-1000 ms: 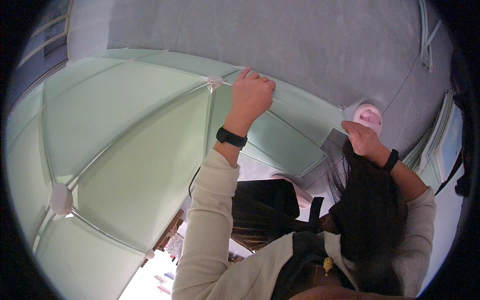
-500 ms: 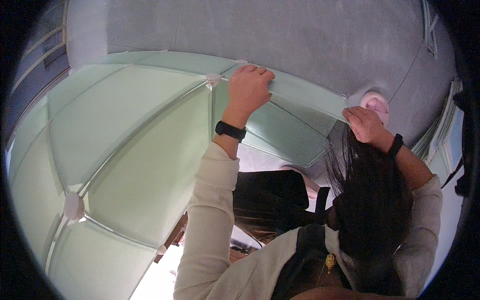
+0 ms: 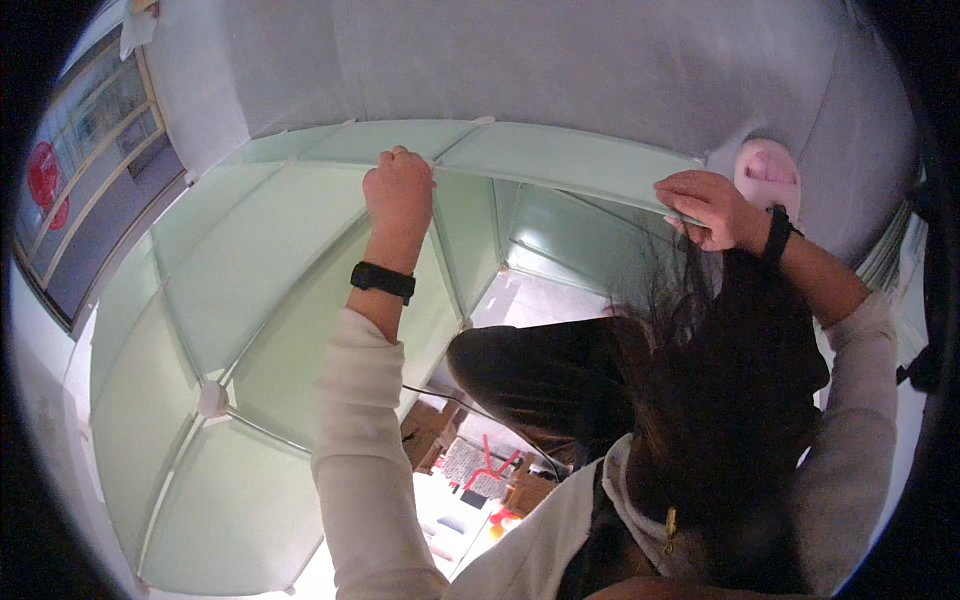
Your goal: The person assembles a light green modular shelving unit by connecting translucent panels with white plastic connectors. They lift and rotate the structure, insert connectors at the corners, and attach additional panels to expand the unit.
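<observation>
While both arms reach out, left hand (image 3: 398,190) is clenched over the pale green panel (image 3: 560,160) edge; right hand (image 3: 712,208) grasps the same edge, panel running between both grips.

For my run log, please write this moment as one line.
left hand: grips panel edge | right hand: grips pale green panel edge | pink slipper beside

Cream long sleeves (image 3: 365,440) on both arms, black band watch on left wrist (image 3: 382,281), black band on right wrist (image 3: 777,235), long dark loose hair (image 3: 720,400), small gold zip pull (image 3: 670,522) at dark collar.
</observation>
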Tool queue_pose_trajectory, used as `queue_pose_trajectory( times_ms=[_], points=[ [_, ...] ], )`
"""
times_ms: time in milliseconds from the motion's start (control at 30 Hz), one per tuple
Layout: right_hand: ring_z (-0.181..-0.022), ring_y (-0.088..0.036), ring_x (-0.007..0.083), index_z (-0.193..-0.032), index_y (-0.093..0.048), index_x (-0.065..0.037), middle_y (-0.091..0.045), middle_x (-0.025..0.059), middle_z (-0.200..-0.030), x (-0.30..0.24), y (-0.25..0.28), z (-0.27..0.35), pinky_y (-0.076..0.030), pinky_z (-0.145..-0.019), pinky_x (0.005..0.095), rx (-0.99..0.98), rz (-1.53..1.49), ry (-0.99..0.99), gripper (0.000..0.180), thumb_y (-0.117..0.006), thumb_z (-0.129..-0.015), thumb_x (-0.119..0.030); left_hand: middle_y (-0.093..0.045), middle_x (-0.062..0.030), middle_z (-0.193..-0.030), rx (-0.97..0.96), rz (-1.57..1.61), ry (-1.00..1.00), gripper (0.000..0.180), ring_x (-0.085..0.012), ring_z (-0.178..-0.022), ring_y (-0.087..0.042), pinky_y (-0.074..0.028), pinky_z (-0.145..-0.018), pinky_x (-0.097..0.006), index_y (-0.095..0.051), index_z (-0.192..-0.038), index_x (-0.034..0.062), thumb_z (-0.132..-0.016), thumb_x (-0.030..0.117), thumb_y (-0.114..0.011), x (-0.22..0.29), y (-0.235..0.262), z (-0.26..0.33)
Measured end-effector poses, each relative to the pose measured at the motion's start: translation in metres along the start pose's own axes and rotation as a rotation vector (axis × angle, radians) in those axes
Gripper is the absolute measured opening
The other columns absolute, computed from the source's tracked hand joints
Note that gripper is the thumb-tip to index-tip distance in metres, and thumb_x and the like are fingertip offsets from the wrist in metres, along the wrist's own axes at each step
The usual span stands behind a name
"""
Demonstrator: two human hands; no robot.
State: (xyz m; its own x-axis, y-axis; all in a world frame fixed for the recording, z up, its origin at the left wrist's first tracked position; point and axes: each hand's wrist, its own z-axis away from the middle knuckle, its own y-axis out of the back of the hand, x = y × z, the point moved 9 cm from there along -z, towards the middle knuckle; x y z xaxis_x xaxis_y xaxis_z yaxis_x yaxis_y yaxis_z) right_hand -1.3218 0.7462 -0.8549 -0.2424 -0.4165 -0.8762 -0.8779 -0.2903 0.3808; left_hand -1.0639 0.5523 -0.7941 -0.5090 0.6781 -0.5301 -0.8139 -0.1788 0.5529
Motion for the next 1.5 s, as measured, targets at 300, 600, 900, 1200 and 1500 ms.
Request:
queue_pose_trajectory(
  times_ms=[300,600,900,1200,1500],
  points=[
    [-0.088,-0.064,0.03,-0.106,-0.054,0.003,-0.06,0.0162,-0.103,-0.012,-0.002,-0.011,-0.055,-0.077,0.0375,0.083,-0.074,0.118,0.038,-0.067,-0.073,-0.007,-0.057,-0.0094,-0.087,0.017,-0.03,-0.109,0.036,-0.025,-0.087,-0.057,-0.05,-0.072,-0.035,-0.063,-0.083,0.0032,-0.075,0.037,-0.069,0.005,-0.002,0.003],
    [-0.086,-0.065,0.0269,-0.097,-0.058,0.003,-0.061,0.0131,-0.097,-0.023,0.015,-0.031,-0.056,-0.07,0.0362,0.071,-0.062,0.095,0.032,-0.068,-0.069,-0.008,-0.057,-0.0103,-0.088,-0.048,-0.005,-0.065,0.034,-0.0256,-0.088,-0.057,-0.048,-0.073,-0.036,-0.064,-0.08,0.004,-0.076,0.037,-0.069,0.004,-0.005,0.0],
    [-0.08,-0.064,0.0268,-0.096,-0.058,0.002,-0.062,0.0127,-0.094,-0.023,0.016,-0.028,-0.055,-0.069,0.0361,0.089,-0.077,0.12,0.029,-0.069,-0.071,-0.008,-0.058,-0.009,-0.092,-0.003,0.039,-0.044,0.033,-0.0251,-0.089,-0.057,-0.048,-0.072,-0.035,-0.062,-0.08,0.0049,-0.073,0.036,-0.07,-0.001,-0.004,0.004],
    [-0.085,-0.064,0.033,-0.102,-0.059,0.002,-0.063,0.0175,-0.099,-0.017,0.01,-0.026,-0.053,-0.072,0.0404,-0.005,-0.103,0.044,0.035,-0.071,-0.073,-0.013,-0.057,-0.0093,-0.118,0.187,0.333,0.249,0.038,-0.0269,-0.114,-0.052,-0.036,-0.101,-0.049,-0.06,-0.114,0.0146,-0.079,0.028,-0.068,-0.001,0.058,0.068],
    [-0.102,-0.058,0.0409,-0.122,-0.051,0.008,-0.057,0.0257,-0.116,-0.016,-0.002,-0.022,-0.047,-0.086,0.0455,-0.13,-0.16,0.16,0.042,-0.056,-0.086,-0.011,-0.048,-0.0186,-0.132,1.064,-0.526,1.007,0.046,-0.0319,-0.123,-0.045,-0.036,-0.103,-0.043,-0.043,-0.131,-0.0032,-0.094,0.022,-0.054,-0.181,0.298,0.446]
  ],
)
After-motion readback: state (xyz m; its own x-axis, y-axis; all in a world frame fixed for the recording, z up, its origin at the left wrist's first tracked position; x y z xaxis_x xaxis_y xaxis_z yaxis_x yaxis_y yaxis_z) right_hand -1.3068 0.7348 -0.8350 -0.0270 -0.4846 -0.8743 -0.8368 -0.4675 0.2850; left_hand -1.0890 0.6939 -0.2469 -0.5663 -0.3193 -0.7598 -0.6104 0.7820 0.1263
